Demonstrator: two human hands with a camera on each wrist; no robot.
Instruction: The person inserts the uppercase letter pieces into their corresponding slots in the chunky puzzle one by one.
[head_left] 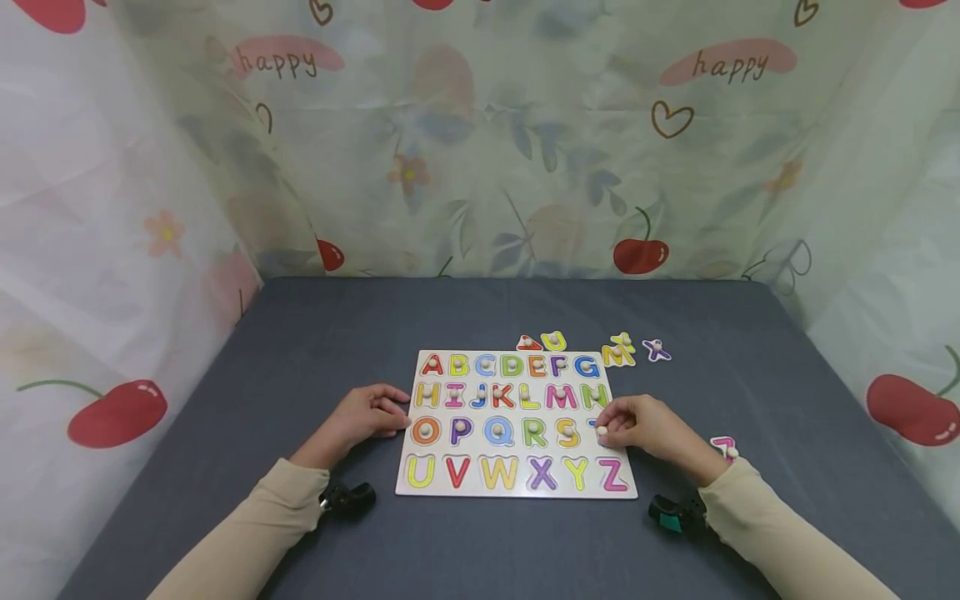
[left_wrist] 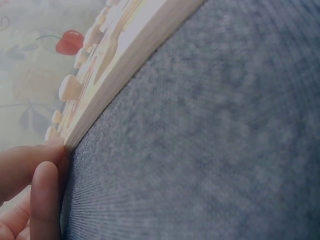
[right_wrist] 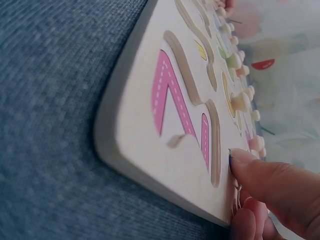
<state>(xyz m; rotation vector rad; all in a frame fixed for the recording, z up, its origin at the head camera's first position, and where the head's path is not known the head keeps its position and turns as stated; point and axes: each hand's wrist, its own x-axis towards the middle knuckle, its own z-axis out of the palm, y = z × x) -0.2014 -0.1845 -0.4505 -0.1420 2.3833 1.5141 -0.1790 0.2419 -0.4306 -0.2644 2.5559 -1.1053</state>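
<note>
A wooden alphabet puzzle board (head_left: 403,487) lies flat on the table. My left hand (head_left: 367,417) touches its left edge with the fingertips, and in the left wrist view the fingers (left_wrist: 45,190) press against the edge. At the right end of the third row, my right hand (head_left: 637,423) pinches a letter piece by its pale knob (head_left: 602,431). A bit of blue shows beside that knob; the hand hides the rest of the letter. Knobbed pieces fill the upper rows. Recesses from U to Z in the bottom row show no knobs, including the pink Z recess (right_wrist: 172,100).
Behind the board lie loose letters: a red one (head_left: 528,342), a yellow U (head_left: 554,341), two overlapping yellow ones (head_left: 618,356) and a purple X (head_left: 657,350). A pink Z piece (head_left: 724,447) rests by the right forearm. Patterned curtains surround the dark table (head_left: 337,325).
</note>
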